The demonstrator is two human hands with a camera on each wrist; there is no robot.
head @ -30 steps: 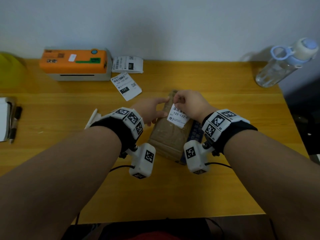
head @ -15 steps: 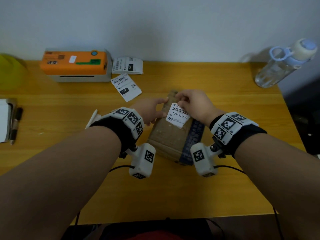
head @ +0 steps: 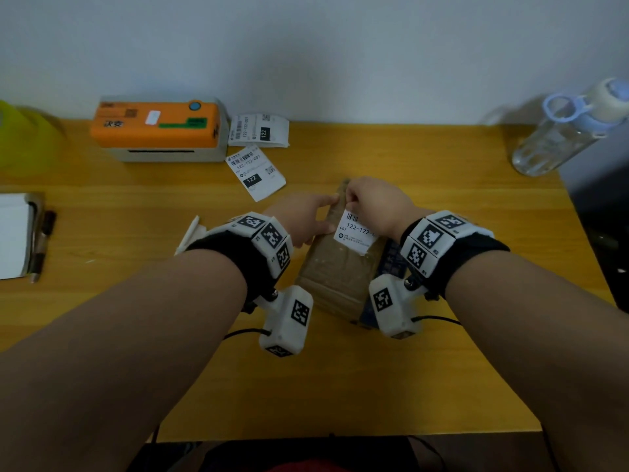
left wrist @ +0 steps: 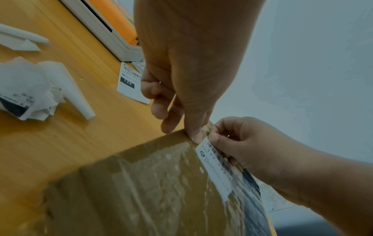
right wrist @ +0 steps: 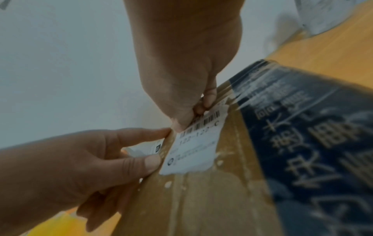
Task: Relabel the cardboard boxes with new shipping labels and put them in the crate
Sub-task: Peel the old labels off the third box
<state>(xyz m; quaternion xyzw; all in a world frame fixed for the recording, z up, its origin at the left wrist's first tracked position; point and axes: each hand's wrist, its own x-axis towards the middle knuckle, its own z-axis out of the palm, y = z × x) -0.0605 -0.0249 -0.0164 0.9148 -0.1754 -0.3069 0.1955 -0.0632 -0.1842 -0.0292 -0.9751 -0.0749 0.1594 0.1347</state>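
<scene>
A taped cardboard box (head: 335,277) with a dark blue printed side lies on the wooden table's middle. My left hand (head: 306,216) holds its left edge, thumb on top and index finger reaching to the far corner (right wrist: 80,159). My right hand (head: 371,202) pinches the upper edge of a white shipping label (head: 355,231) that lies on the box's top face. In the right wrist view the label (right wrist: 193,148) lies flat on the cardboard (right wrist: 201,199) beside my left thumb. The left wrist view shows the label (left wrist: 218,167) edge-on under my right hand (left wrist: 238,143).
An orange-topped label printer (head: 156,127) stands at the back left, with loose labels (head: 257,172) beside it. Crumpled backing paper (left wrist: 26,89) lies left of the box. A water bottle (head: 571,127) is at the back right. A notebook (head: 13,233) sits at the left edge.
My right wrist swung a little to the right and came back. The label stays pinched at about the same place on the box. My left hand has not moved.
</scene>
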